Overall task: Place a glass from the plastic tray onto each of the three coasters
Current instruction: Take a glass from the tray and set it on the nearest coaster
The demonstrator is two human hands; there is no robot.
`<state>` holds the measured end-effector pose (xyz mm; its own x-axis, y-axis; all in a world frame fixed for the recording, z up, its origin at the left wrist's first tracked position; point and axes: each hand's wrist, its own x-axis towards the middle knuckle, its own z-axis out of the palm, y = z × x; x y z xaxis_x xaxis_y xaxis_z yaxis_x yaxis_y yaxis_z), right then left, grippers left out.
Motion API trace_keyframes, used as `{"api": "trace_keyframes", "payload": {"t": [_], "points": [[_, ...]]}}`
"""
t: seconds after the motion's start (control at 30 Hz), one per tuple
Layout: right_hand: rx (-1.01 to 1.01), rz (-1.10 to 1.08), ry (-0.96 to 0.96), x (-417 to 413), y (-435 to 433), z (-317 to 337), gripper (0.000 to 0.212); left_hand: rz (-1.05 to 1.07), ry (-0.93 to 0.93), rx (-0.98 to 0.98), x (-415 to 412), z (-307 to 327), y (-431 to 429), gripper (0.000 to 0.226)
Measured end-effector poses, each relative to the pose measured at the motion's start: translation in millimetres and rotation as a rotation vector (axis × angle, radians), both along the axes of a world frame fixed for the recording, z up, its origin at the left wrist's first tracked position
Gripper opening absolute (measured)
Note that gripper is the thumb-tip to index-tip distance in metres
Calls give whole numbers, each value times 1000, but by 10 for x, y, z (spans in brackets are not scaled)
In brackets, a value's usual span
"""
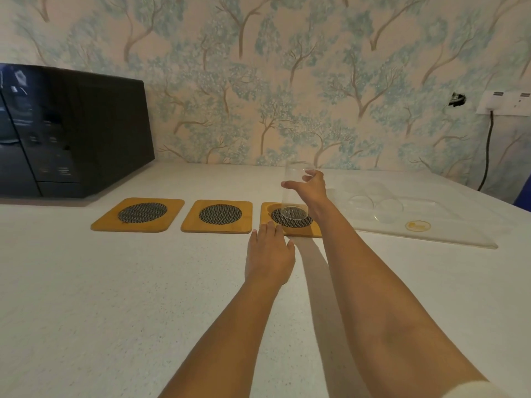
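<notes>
Three wooden coasters with dark mesh rounds lie in a row: left coaster (138,215), middle coaster (217,216), right coaster (268,209). A tall clear glass (293,193) stands with its base on the right coaster's mesh round. My right hand (311,186) is curled around its upper part. My left hand (270,254) lies flat on the counter, fingertips touching the right coaster's front left corner. To the right, the clear plastic tray (448,228) holds several more glasses (386,209), hard to make out.
A black microwave (71,130) stands at the back left of the white counter (115,297). A wall socket with a black cable (488,145) sits at the far right. Tree-patterned wallpaper backs the counter.
</notes>
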<state>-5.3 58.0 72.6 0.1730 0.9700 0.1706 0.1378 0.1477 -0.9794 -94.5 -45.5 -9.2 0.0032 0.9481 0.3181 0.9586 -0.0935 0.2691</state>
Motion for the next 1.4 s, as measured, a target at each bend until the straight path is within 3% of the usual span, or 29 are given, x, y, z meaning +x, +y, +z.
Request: {"api": "trace_keyframes", "payload": {"t": [1.13,1.4], "points": [[66,-13,-48,-60,-31,-153,78,13,-30,-47,15,7,-12,57],[65,-1,-116,-58,-80,-170,98,-3,-35,-35,7,17,-24,57]]}}
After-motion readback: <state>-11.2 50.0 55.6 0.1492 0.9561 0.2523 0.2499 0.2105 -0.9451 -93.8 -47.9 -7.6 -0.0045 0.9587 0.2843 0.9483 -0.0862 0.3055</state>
